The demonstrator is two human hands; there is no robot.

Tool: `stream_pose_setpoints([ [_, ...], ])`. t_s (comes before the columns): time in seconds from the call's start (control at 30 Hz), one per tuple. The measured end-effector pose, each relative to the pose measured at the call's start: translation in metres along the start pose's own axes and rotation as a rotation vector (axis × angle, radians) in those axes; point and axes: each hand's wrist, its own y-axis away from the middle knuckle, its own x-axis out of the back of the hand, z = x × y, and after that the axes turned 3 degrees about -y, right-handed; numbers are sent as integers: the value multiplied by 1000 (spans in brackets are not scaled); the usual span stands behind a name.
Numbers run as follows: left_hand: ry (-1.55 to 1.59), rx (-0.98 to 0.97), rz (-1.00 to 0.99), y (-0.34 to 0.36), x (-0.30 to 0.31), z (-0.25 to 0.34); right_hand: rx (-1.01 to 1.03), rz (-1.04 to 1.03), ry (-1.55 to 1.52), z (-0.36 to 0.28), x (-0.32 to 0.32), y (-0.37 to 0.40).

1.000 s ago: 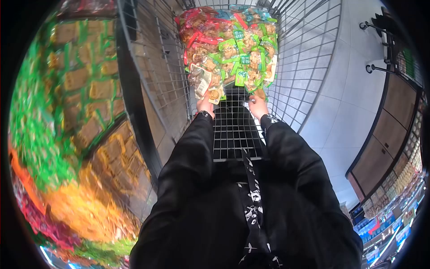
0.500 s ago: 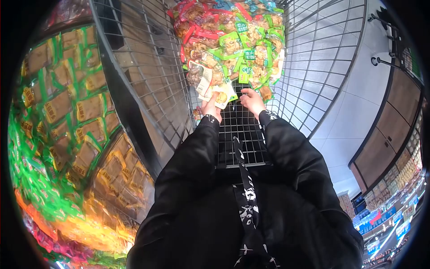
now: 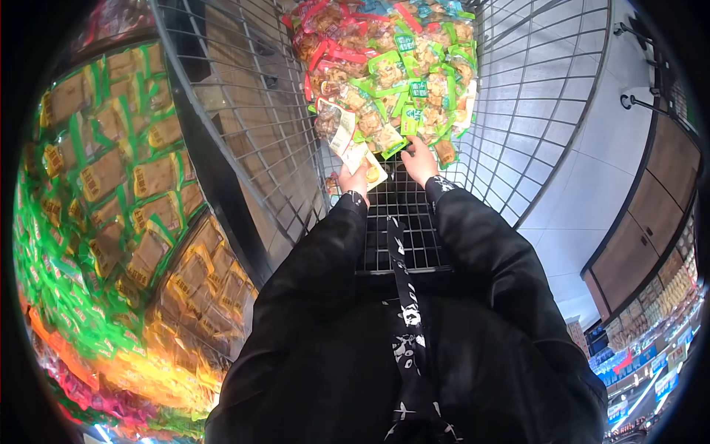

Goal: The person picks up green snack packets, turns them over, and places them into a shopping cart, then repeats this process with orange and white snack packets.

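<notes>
Inside a wire shopping cart [image 3: 518, 111], my left hand [image 3: 353, 182] is closed around a white-and-yellow snack packet [image 3: 376, 172] near the pile's front edge. Just above it lies a packet with a white label [image 3: 345, 135]. My right hand [image 3: 420, 161] is at the front of the pile, its thumb and fingers closing on the edge of a green-trimmed snack packet [image 3: 395, 149]. Parts of the fingers are hard to make out. Beyond both hands are heaped clear snack packets [image 3: 388, 70] with green, red and blue trim.
At left, a display holds green-trimmed packets [image 3: 103, 174] and yellow-brown packets [image 3: 203, 277]. A dark rail [image 3: 214, 170] runs beside the cart. To the right are pale floor tiles [image 3: 569, 192], a wooden cabinet [image 3: 629, 244] and stocked shelves [image 3: 658, 296].
My right hand has moved forward onto the edge of a green-trimmed packet. The packet in my left hand has tilted and shifted slightly down. The view has shifted a little.
</notes>
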Motion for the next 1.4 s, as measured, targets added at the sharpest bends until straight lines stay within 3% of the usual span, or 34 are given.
stream_pose_setpoints([
  [0.07,-16,8,-30,-4,0,6,136,72,97,-2,-11,-4],
  [0.17,43,56,-71,-12,-2,11,24,-74,80,-17,-11,-7],
  [0.23,76,61,-80,-14,-3,10,73,-84,5,-12,-17,-8],
  [0.33,105,104,-50,-14,-3,13,50,-382,-238,2,-29,-11],
  [0.37,80,117,-93,-13,-1,14,50,-379,-238,16,-33,-14],
  [0.43,57,129,-143,-11,3,11,-135,-608,-333,15,-27,-12],
  [0.57,-97,102,-168,-7,9,-3,-200,-723,-160,9,-12,-5],
  [0.63,-125,118,-95,3,8,0,-205,-650,-220,10,-16,1],
  [0.7,-173,62,15,19,-1,4,69,54,-144,19,-29,0],
  [0.73,-221,11,124,23,-2,2,96,101,-14,-2,-9,4],
  [0.77,-222,11,125,20,3,-2,308,241,166,-12,2,4],
  [0.83,-113,86,-180,7,20,-14,478,275,576,-16,18,-3],
  [0.87,-77,257,-283,2,26,-15,466,299,708,-19,21,-10],
  [0.97,-138,223,-228,3,20,-15,381,374,1126,-22,24,-32],
  [1.0,-263,82,-168,-1,19,-16,366,378,1139,-23,25,-40],
  [1.07,-346,-93,-228,-9,24,-12,351,381,1152,-20,32,-46],
  [1.13,-440,-176,-250,-24,29,-22,472,296,995,-24,43,-42],
  [1.2,-821,-651,-217,-27,26,-27,473,288,926,-29,49,-31],
  [1.23,-727,-527,-216,-23,20,-28,477,285,855,-32,54,-26],
  [1.3,-203,89,-350,3,3,-5,444,418,709,-43,51,-11],
  [1.37,-159,68,-348,8,-5,-2,499,478,517,-51,47,3],
  [1.4,-76,95,-309,19,-13,7,231,257,342,-69,52,12],
])
